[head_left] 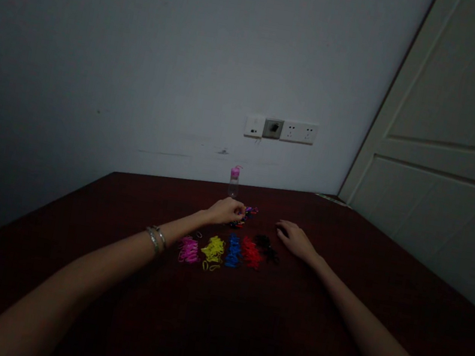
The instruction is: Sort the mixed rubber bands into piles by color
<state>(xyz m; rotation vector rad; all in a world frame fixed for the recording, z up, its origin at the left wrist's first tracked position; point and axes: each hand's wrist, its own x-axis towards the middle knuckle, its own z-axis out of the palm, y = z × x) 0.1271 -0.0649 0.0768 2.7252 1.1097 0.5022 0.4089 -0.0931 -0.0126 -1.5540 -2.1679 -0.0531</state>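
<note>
In the head view, the left hand (225,211) is at the mixed pile (250,213), its fingers curled over the pile's left side. Thumb and fingers are drawn in narrow; in this dim light I cannot tell whether they pinch a band. Two bracelets (156,238) circle the left wrist.

The right hand (295,240) is palm down, just beyond and to the right of the black pile (266,248), apart from the mixed pile. Its fingers are loosely bent, the thumb a little apart from them, and no band shows in its grip.

On the dark red table (215,314), nearer the person than the mixed pile, five piles of small loops lie in a row. From left to right they are the pink pile (189,250), the yellow pile (213,249), the blue pile (233,251), the red pile (251,253) and the black one. One loose loop (199,235) lies just above the pink pile, and two yellow loops (214,268) lie at the near edge of the yellow pile.

A clear bottle (233,186) with a pink top stands upright behind the left hand, near the wall (182,71). Sockets (298,132) are set in the wall above the table, and a pale panelled door (450,159) is at the right.
</note>
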